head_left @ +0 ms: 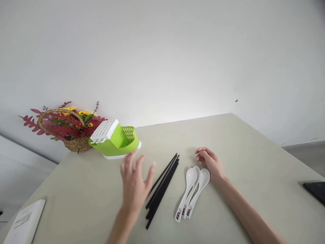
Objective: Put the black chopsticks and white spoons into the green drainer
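Observation:
My left hand (135, 178) hovers above the table with its fingers spread, holding nothing, just in front of a green and white plastic utensil holder (129, 150). Several black chopsticks (165, 184) lie in a loose slanted bundle to the right of that hand. Beside them are three white soup spoons (191, 179), bowls pointing away from me and dark marks on the handles. My right hand (212, 162) rests on the tabletop by the spoon bowls, fingers loosely curled and nothing visible in them.
A wicker basket (77, 144) with red leaves and yellow flowers stands behind the utensil holder, at the table's left rear. A white box-like object (25, 222) lies at the left front. At the right edge is a black phone-like object (316, 190). The wall (177, 67) borders the table's back edge.

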Demonstrator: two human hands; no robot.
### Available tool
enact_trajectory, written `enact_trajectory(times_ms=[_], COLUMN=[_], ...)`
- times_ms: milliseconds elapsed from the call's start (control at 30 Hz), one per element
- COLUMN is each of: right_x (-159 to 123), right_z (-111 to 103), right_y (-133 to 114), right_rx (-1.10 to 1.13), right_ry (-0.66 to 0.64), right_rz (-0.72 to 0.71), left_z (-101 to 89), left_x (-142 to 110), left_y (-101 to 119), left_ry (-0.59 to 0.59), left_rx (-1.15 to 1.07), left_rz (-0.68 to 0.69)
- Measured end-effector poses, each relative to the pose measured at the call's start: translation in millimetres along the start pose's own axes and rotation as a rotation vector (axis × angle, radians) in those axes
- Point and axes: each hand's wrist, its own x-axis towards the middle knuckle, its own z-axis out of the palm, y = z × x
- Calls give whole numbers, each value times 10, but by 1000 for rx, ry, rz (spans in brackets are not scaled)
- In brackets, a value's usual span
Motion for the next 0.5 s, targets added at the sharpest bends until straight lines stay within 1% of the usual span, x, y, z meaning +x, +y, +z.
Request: enact_trajectory(times_ms=[133, 200, 267, 300, 367, 500], right_x=[20, 51, 92, 112, 140, 143], right_z=[-27, -60, -97, -113, -134, -140], right_y=[-29, -43, -51, -52, -50, -60], right_rx=[157, 261, 373, 425, 509, 629], right_ry=[-34, -49, -62, -68, -77, -98], right_rz=[59, 88, 113, 125, 145, 184], left_z=[-231, -293, -290, -267, -201, -80], left_x=[523, 701, 813, 846, 878, 876], left_y=[-742, -1037, -1222, -1269, -1282, -1109], left_ry=[214, 241, 190, 175, 161, 167], left_rx=[128, 139, 97, 81, 59, 32], left_rz=[-81, -128, -153, -161, -162, -128])
